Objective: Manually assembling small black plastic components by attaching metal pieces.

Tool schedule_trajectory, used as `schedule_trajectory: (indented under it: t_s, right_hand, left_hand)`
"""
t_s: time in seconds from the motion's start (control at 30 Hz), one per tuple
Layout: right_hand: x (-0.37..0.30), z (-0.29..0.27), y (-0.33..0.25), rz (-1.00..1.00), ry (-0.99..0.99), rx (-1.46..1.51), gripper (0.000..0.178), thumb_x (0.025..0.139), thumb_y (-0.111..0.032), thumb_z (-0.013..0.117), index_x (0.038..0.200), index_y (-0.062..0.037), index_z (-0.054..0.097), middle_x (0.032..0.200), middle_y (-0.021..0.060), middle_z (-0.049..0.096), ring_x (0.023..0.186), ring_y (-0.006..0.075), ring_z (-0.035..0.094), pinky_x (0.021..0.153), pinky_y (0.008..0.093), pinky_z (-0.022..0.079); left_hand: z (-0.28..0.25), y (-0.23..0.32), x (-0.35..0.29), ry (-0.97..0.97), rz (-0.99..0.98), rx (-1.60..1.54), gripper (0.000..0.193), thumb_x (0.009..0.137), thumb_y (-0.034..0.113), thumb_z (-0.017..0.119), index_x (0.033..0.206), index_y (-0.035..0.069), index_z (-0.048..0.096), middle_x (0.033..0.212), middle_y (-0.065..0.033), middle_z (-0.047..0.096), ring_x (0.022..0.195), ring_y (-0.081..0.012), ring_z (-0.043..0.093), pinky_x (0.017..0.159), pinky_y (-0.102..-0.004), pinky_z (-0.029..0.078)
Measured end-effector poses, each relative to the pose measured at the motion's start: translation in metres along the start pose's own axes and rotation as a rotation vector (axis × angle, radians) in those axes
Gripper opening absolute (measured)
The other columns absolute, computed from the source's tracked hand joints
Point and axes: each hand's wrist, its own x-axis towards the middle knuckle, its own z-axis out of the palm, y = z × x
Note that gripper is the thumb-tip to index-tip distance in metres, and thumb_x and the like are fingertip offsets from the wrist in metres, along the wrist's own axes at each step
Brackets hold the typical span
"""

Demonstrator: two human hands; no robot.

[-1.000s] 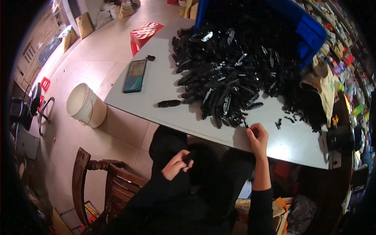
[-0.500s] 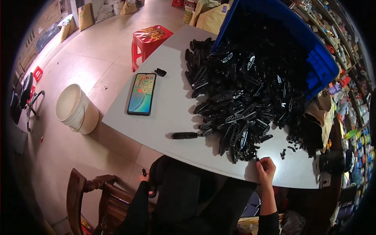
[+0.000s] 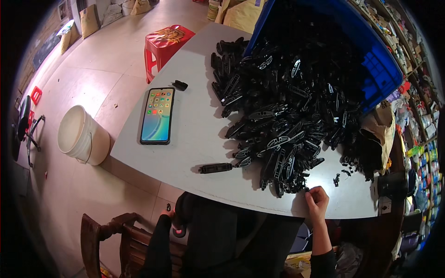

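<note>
Two hands are at work, each with a small black piece at its fingertips. One, the left hand (image 3: 168,213), hangs low beside the knee, well below the tabletop; its fingers look drawn together around one black clip (image 3: 168,207), though the sleeve hides part of the grip. The right hand (image 3: 318,200) is at the near edge of one pale grey table (image 3: 194,125), thumb and forefinger pinched together on one tiny black bit (image 3: 306,189), just beside the pile.

That pile of black plastic parts (image 3: 278,123) — dozens, too tangled to count — spreads over the table from the mouth of one blue crate (image 3: 381,85). One single black part (image 3: 215,168) lies just left of it, and a few loose scraps (image 3: 337,180) sit to its right, near one brown sack (image 3: 388,132).

One smartphone (image 3: 157,116), its screen lit, lies left of the pile; one small black piece (image 3: 180,85) is near its top end. Around the table stand one red stool (image 3: 169,37), one white bucket (image 3: 90,141) and one wooden chair (image 3: 91,243).
</note>
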Motion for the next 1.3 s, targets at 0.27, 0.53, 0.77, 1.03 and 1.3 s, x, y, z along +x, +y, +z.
schedule_trajectory:
  t_s: [0.27, 0.53, 0.77, 1.03, 1.3]
  right_hand:
    - [0.002, 0.004, -0.002, -0.013, 0.008, -0.011, 0.011, 0.077, -0.001, 0.063, 0.075, -0.003, 0.052, 0.059, -0.0051, 0.047, 0.052, 0.0009, 0.04, 0.047, 0.0173, 0.03]
    - [-0.003, -0.004, 0.003, 0.0, 0.007, -0.09, 0.01, 0.078, -0.002, 0.062, 0.079, -0.003, 0.052, 0.064, -0.0056, 0.047, 0.056, 0.0013, 0.041, 0.051, 0.0174, 0.031]
    - [0.001, 0.003, 0.001, -0.009, -0.034, -0.072, 0.01, 0.078, -0.002, 0.062, 0.078, -0.003, 0.052, 0.063, -0.0058, 0.047, 0.056, 0.0014, 0.041, 0.05, 0.0176, 0.031]
    - [0.003, 0.012, 0.002, -0.061, -0.012, -0.026, 0.011, 0.075, -0.004, 0.064, 0.074, -0.0021, 0.054, 0.058, -0.0032, 0.049, 0.051, 0.0022, 0.042, 0.047, 0.0179, 0.032]
    - [0.004, 0.008, -0.002, -0.059, -0.007, -0.045, 0.011, 0.074, -0.005, 0.065, 0.074, -0.0018, 0.054, 0.058, -0.0026, 0.049, 0.052, 0.003, 0.043, 0.048, 0.0181, 0.033]
  left_hand:
    - [0.039, -0.064, 0.069, 0.034, 0.075, -0.048, 0.038, 0.074, 0.03, 0.06, 0.089, -0.005, 0.062, 0.08, -0.0177, 0.065, 0.08, -0.0271, 0.064, 0.065, -0.0372, 0.049]
    - [0.051, -0.062, 0.093, -0.146, 0.015, -0.24, 0.034, 0.07, 0.023, 0.059, 0.084, -0.008, 0.062, 0.077, -0.0177, 0.065, 0.075, -0.0285, 0.065, 0.064, -0.0394, 0.05]
    - [0.041, -0.116, 0.134, -0.144, 0.183, 0.347, 0.038, 0.076, 0.034, 0.055, 0.098, 0.003, 0.059, 0.092, -0.0131, 0.064, 0.086, -0.033, 0.06, 0.073, -0.0384, 0.049]
    - [0.053, -0.109, 0.084, -0.073, -0.197, -0.261, 0.033, 0.072, 0.023, 0.055, 0.085, -0.006, 0.061, 0.075, -0.0154, 0.064, 0.068, -0.0267, 0.063, 0.061, -0.0362, 0.05]
    - [0.043, -0.102, 0.114, -0.105, -0.258, -0.368, 0.02, 0.073, 0.014, 0.054, 0.083, -0.003, 0.057, 0.07, -0.0129, 0.06, 0.058, -0.0223, 0.06, 0.051, -0.034, 0.047]
